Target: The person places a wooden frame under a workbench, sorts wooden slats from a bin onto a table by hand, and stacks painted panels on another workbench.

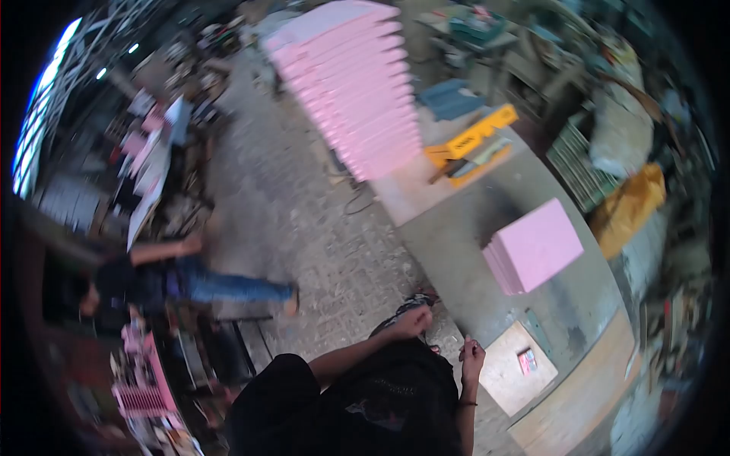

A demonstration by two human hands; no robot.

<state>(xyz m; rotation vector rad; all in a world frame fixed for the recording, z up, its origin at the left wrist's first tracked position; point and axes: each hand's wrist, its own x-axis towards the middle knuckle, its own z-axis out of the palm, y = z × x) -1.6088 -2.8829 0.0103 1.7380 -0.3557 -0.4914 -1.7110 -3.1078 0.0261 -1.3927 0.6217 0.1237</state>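
My left hand [414, 323] is closed in front of my dark shirt, near a dark and white patterned item; what it holds, if anything, is too small to make out. My right hand [471, 352], with a dark band on the wrist, has curled fingers beside the table edge, and its contents cannot be made out. Just right of it a pale square board [502, 372] lies on the table, bearing a small red and white packet [527, 362]. Farther up the grey table [464, 228] sits a stack of pink sheets [536, 247].
A tall stack of pink pieces [357, 91] stands at the table's far end, beside a yellow holder [479, 137] with tools. On the left, a person in jeans [228, 285] is on the brick floor. Sacks [623, 137] and a green crate [582, 163] lie beyond the table.
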